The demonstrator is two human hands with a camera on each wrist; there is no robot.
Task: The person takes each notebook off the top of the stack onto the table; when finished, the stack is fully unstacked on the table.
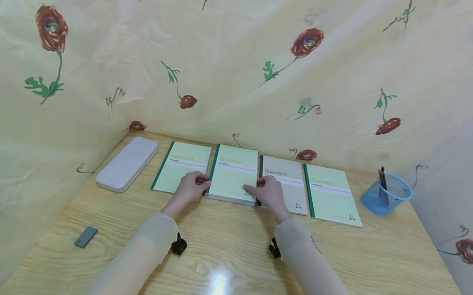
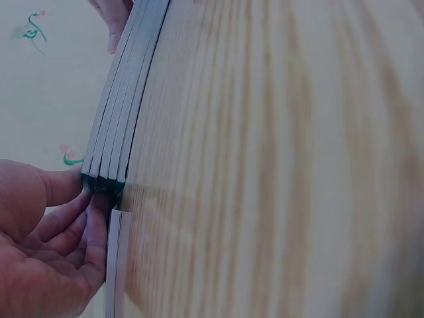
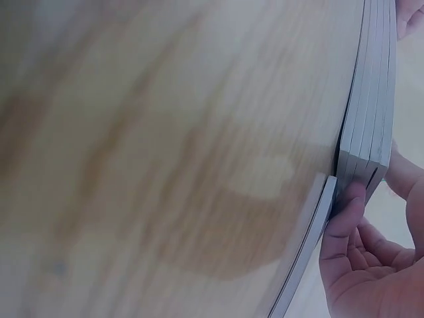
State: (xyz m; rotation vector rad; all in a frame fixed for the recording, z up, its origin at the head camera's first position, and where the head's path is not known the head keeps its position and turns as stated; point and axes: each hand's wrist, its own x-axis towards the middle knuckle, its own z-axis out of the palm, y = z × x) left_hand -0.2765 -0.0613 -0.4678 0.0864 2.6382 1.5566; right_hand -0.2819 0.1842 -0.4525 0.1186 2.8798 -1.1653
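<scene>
A stack of several notebooks [image 1: 233, 173] with a pale green top cover and a dark green spine lies between the two hands. My left hand [image 1: 192, 186] holds its left edge, thumb at the top cover and curled fingers against the spine. At the right edge, my right hand [image 1: 270, 192] grips the stack with the thumb on the cover's lower right corner and fingers bent at the side. The page edges [image 2: 119, 112] show as even layers in the left wrist view. Beneath the right hand is part of a grey notebook [image 1: 290, 191]; another green notebook [image 1: 183, 161] lies left.
A further green notebook [image 1: 331, 191] lies at the right, beside a blue mesh pen holder [image 1: 380, 201] with pens. At the far left stands a white case [image 1: 127, 162], with a small grey object [image 1: 86, 236] nearer on the wooden table [image 1: 226, 242]. Flowered cloth hangs behind.
</scene>
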